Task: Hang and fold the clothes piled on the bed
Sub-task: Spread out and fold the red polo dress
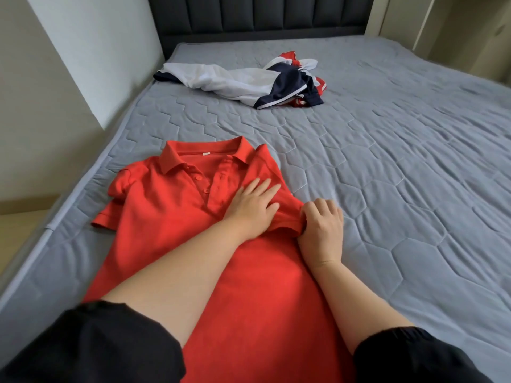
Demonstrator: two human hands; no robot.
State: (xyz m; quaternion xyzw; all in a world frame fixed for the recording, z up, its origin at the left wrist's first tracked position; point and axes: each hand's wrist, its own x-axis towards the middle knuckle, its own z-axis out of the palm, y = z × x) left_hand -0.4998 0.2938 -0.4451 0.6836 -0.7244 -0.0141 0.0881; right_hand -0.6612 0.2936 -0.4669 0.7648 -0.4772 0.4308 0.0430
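While crossed by both forearms, red polo shirt (154,217): lies front up on the near left part of the bed (387,161), collar (177,158) toward the headboard (262,15), lower end cut off by the bottom edge of view.
Left hand (253,208): rests palm down on the shirt's chest, just right of the placket; fingers straight and slightly spread, pressing the cloth flat, gripping nothing.
Left forearm: reaches in bare from the lower left, slanting across the shirt's body, out of a black sleeve (96,341).
Right hand (322,226): sits knuckles up with fingers curled under, pinching the bunched hem of the shirt's sleeve at the right edge, just beside the left hand.
Right forearm: runs bare along the shirt's right edge, also out of black cloth.
Other shirt sleeve (107,214): spreads to the left, flat on the mattress.
Placket: open at the neck, red buttons (198,177) showing.
Neck label (206,154): small white tag inside the collar; too small to read.
Pile of clothes (243,81): white, navy and red garments, crumpled, farther up the bed, well apart from the shirt.
Bed cover: grey, quilted in hexagon stitching.
Headboard: dark, padded in upright panels.
Wall (83,51): pale, along the bed's left side.
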